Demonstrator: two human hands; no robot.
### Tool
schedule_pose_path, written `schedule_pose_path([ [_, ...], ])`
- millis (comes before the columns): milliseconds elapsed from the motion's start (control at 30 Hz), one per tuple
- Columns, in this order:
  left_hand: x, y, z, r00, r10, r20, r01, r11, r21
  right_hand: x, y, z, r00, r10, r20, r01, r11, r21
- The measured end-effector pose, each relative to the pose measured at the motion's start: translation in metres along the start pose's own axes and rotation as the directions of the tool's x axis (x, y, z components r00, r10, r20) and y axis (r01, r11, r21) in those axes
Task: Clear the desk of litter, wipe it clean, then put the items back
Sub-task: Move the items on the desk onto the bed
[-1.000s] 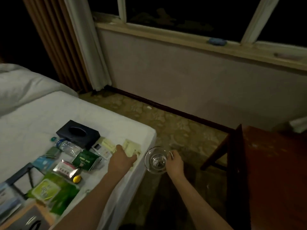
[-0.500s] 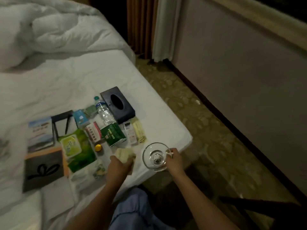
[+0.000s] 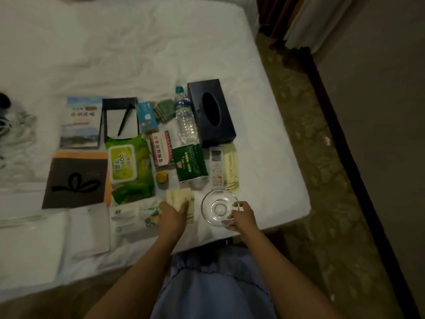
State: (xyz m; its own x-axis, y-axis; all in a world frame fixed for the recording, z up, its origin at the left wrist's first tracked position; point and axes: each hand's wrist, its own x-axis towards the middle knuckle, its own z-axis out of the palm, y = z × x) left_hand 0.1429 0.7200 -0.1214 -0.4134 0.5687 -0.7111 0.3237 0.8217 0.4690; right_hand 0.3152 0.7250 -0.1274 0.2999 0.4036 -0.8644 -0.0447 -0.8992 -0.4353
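Observation:
Desk items lie in rows on the white bed [image 3: 138, 54]. My right hand [image 3: 241, 217] grips the rim of a clear glass dish [image 3: 218, 207], which sits on the sheet near the bed's front right corner. My left hand [image 3: 172, 215] rests on a pale yellow packet [image 3: 178, 196] and its fingers curl over the packet's near edge. Just behind lie a white remote [image 3: 216, 166], a second yellow packet [image 3: 231, 166], a green pouch [image 3: 189, 163] and a small gold lid [image 3: 161, 177].
Further back lie a black tissue box [image 3: 210, 111], a water bottle [image 3: 186, 118], a green wipes pack [image 3: 127, 164], a red-and-white box [image 3: 161, 148], a notepad with pen [image 3: 119, 120], booklets [image 3: 80, 123] and a dark folder [image 3: 76, 183]. Patterned floor [image 3: 322, 180] runs along the right.
The view swung down over the bed. My right hand brought the glass dish from the air beside the bed onto the sheet. My left hand kept its hold on the yellow packet.

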Motion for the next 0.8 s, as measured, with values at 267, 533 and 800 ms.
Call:
schedule_pose_path([
  [267, 0.053, -0.011, 0.026, 0.995, -0.103, 0.009, 0.101, 0.984, 0.147, 0.067, 0.007, 0.037, 0.998, 0.023, 0.056, -0.013, 0.982, -0.190],
  [533, 0.069, -0.032, 0.026, 0.989, -0.092, 0.117, 0.058, 0.963, 0.262, 0.083, 0.013, 0.042, 0.996, 0.031, 0.088, 0.000, 0.942, -0.336],
  [800, 0.040, -0.002, -0.005, 0.989, 0.065, 0.134, -0.102, 0.950, 0.293, 0.034, -0.018, 0.018, 0.949, -0.242, 0.204, 0.312, 0.608, -0.730],
])
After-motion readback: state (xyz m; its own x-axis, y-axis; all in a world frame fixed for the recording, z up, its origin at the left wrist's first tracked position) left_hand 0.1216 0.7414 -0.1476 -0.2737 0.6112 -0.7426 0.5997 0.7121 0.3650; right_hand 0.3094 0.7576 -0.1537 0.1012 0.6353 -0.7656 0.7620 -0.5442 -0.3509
